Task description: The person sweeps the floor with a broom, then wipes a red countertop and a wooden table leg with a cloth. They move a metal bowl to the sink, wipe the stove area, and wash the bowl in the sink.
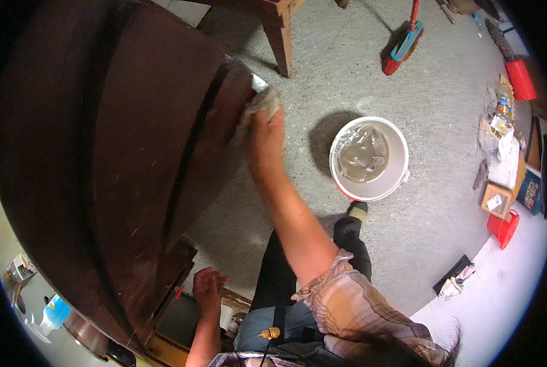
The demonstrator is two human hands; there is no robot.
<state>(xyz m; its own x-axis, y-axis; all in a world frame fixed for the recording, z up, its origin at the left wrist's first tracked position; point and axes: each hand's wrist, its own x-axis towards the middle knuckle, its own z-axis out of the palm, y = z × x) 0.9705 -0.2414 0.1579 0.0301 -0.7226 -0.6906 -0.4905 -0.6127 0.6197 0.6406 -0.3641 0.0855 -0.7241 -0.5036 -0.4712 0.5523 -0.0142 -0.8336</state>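
Observation:
My right hand (266,142) is closed around a greyish cloth (268,100), blurred, at the edge of a large dark brown panelled wooden piece of furniture (140,137). The wood fills the left side, with long dark grooves across it. A glossy spot shows at its far corner beside the cloth. My left hand (208,284) is low in the view near the wood's lower corner, fingers apart and holding nothing. To the right of my right arm, a white plastic bucket (398,151) with murky water (364,153) stands on the floor.
A wooden leg (280,46) stands at the top. A broom (404,48) with red bristles rests on the grey floor (438,137). Along the right lie a cardboard box (497,200), a red plastic container (504,229) and packaging. My shoe (358,212) is just below the bucket.

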